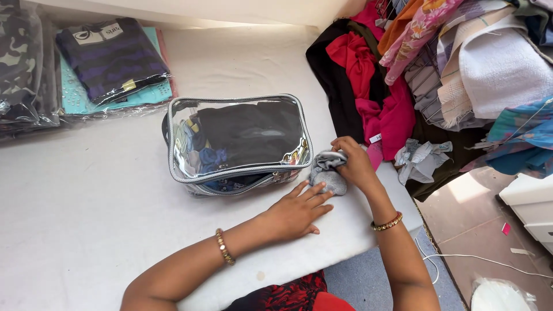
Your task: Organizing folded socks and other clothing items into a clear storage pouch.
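Observation:
A small grey garment (pixel 326 173) lies bunched on the white padded surface (pixel 86 213), right beside a clear zip pouch (pixel 239 144) with a silver rim. My right hand (pixel 352 164) is closed on the top of the grey garment. My left hand (pixel 296 212) rests flat on the surface with fingers spread, its fingertips touching the garment's lower edge. The pouch holds dark folded clothes and some blue fabric. Both wrists wear bead bracelets.
Bagged folded clothes (pixel 109 57) lie at the far left. A heap of mixed garments (pixel 426 69), red, pink, white and patterned, fills the far right. A crumpled pale cloth (pixel 420 158) lies near the surface's right edge. A white cable (pixel 489 262) runs across the floor.

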